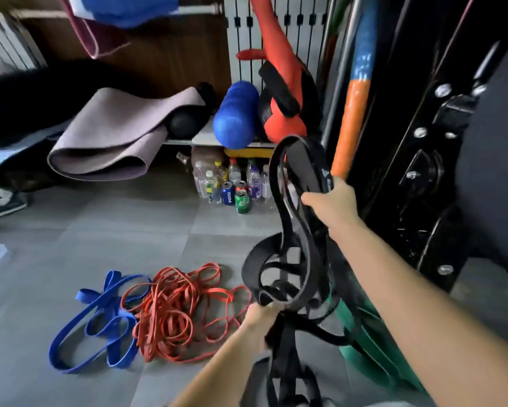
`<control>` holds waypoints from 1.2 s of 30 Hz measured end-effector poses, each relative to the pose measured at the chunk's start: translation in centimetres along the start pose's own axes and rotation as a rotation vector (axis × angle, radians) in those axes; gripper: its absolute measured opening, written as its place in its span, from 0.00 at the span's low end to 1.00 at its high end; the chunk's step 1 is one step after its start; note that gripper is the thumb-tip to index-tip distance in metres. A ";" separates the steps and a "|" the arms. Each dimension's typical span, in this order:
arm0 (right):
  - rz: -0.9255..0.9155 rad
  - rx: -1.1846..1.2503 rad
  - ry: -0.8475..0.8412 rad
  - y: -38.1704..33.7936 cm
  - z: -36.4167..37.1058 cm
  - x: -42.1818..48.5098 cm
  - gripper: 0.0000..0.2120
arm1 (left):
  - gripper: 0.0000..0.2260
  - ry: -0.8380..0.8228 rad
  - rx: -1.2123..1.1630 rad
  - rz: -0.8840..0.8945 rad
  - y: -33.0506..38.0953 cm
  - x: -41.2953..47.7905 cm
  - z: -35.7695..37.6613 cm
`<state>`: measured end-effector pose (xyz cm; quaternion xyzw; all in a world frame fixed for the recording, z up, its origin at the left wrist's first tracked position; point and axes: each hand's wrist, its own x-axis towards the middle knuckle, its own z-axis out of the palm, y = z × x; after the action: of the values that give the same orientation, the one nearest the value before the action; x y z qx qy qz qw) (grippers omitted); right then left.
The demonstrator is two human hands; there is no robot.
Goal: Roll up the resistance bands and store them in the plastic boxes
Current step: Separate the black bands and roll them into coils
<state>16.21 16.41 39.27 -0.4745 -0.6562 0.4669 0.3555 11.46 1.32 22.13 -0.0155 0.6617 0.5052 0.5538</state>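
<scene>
One black bundle is gripped by left hand and right hand; one blue pile, one red pile are seen

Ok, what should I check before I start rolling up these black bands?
1. Both hands holding the black bands: ok. The right hand grips the top and the left hand grips lower down.
2. Black bands untangled: not ok. The loops are twisted together.
3. Blue bands and red bands rolled: not ok. Both lie loose on the floor.
4. Plastic box within reach: cannot tell. None is plainly in view.
</scene>
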 end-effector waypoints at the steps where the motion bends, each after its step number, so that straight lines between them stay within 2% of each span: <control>1: 0.043 -0.044 -0.006 2.1 1.0 1.0 0.09 | 0.07 0.059 0.030 -0.006 -1.2 1.5 -0.2; 2: 0.085 -0.094 -0.010 4.1 2.1 2.1 0.09 | 0.10 0.085 0.045 -0.027 -2.0 3.1 -0.4; 4: 0.147 -0.190 -0.035 7.8 4.4 4.6 0.11 | 0.18 0.034 0.066 -0.093 -2.8 6.1 -0.5; 6: 0.173 -0.277 -0.075 10.8 6.8 7.2 0.13 | 0.18 0.048 0.106 -0.097 -2.3 10.0 -0.7; 9: 0.200 -0.396 -0.137 14.6 10.1 10.8 0.24 | 0.26 0.118 0.129 -0.077 -0.3 15.6 -0.6; 11: 0.248 -0.386 -0.194 17.2 11.8 12.6 0.32 | 0.25 0.120 0.089 -0.028 1.0 18.8 -0.5; 13: 0.302 -0.320 -0.263 20.0 12.7 14.0 0.36 | 0.20 0.056 0.148 0.037 2.0 21.2 -0.8; 15: 0.338 -0.263 -0.305 23.0 12.5 14.2 0.35 | 0.12 0.006 0.304 0.140 1.7 23.0 -1.8; 17: 0.348 -0.319 -0.375 26.4 11.5 12.9 0.30 | 0.05 0.032 0.592 0.173 0.0 23.9 -3.1; 19: 0.376 -0.441 -0.516 30.0 10.2 9.6 0.23 | 0.06 0.053 0.851 0.077 -3.5 24.2 -4.4; 23: 0.492 -0.661 -0.784 37.0 7.9 0.1 0.20 | 0.19 0.060 1.046 -0.182 -12.6 22.7 -6.7; 25: 0.540 -0.760 -0.873 39.5 7.1 -4.3 0.24 | 0.24 0.120 1.017 -0.158 -15.7 21.1 -6.9; 28: 0.565 -0.735 -0.890 41.6 7.1 -9.2 0.24 | 0.24 0.362 0.735 -0.024 -17.9 19.4 -6.3; 30: 0.578 -0.663 -0.838 42.3 7.7 -10.7 0.22 | 0.30 0.454 0.532 -0.124 -18.4 19.8 -6.3; 31: 0.581 -0.639 -0.788 42.6 8.2 -11.1 0.21 | 0.29 0.419 0.488 -0.185 -18.4 20.0 -6.3; 32: 0.574 -0.637 -0.749 42.7 8.6 -11.5 0.21 | 0.23 0.351 0.506 -0.209 -18.2 20.3 -6.3; 34: 0.466 -0.736 -0.727 42.5 9.3 -11.6 0.21 | 0.07 0.284 0.613 -0.143 -16.8 20.1 -5.9; 36: 0.270 -0.754 -0.683 41.6 10.1 -11.2 0.28 | 0.07 0.286 0.656 0.004 -14.9 19.4 -5.3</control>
<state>22.51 7.65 -3.68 -0.4704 -0.7902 0.3680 -0.1376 8.82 0.82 -2.80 0.0940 0.8596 0.2595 0.4300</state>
